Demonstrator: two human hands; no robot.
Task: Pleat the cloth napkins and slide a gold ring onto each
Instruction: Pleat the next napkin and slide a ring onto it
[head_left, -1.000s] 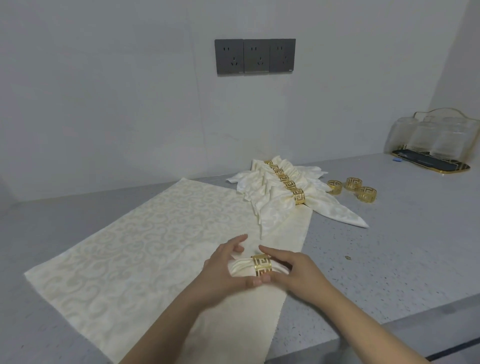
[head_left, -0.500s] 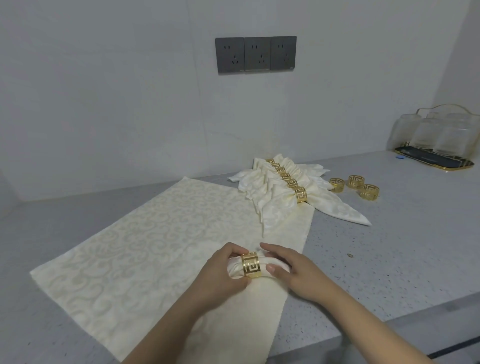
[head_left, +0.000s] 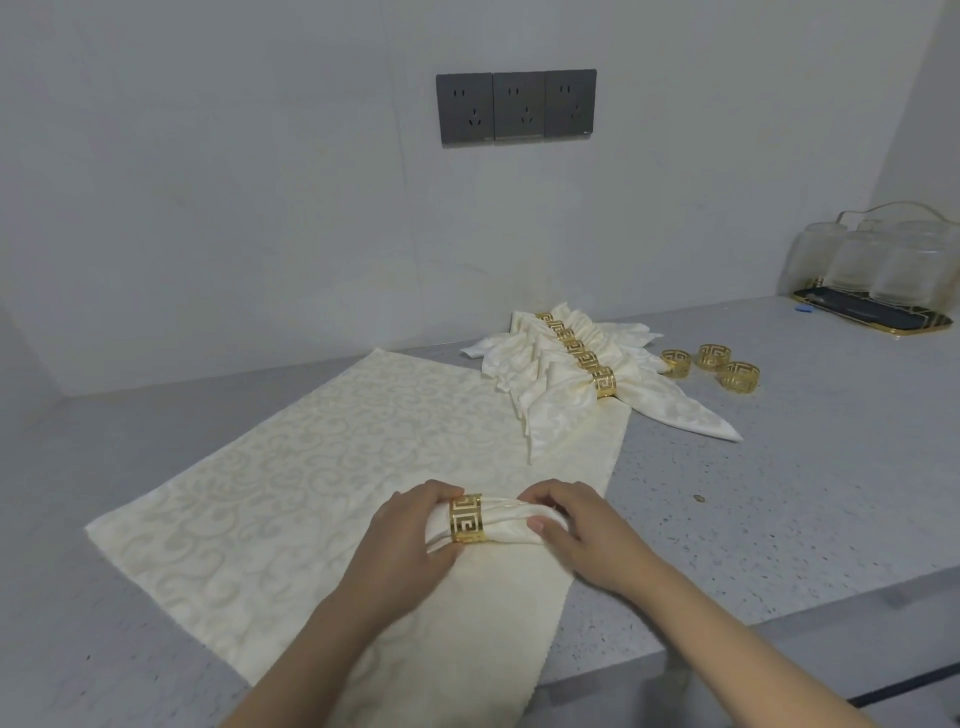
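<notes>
The pleated napkin (head_left: 506, 522) lies across the flat cream cloth (head_left: 291, 467) near the front edge of the bench (head_left: 779, 493), its long axis running left to right in front of the person. The gold ring (head_left: 466, 518) sits around it toward the left end, just beside the left hand (head_left: 410, 545), whose fingers curl round the bundle and touch the ring. The right hand (head_left: 576, 530) grips the other end of the roll, fingers wrapped over the top and thumb under the front.

Since the ring must travel along that left-right axis, the left hand is the nearer one to shift it, while the right hand looks placed to keep the pleats bunched. The ring appears left of the bundle's middle, so centring it would likely mean a short slide rightward.

Farther back, finished napkins (head_left: 561, 374) lie in a row, each ringed, with three spare rings (head_left: 714, 364) just to their right.
</notes>
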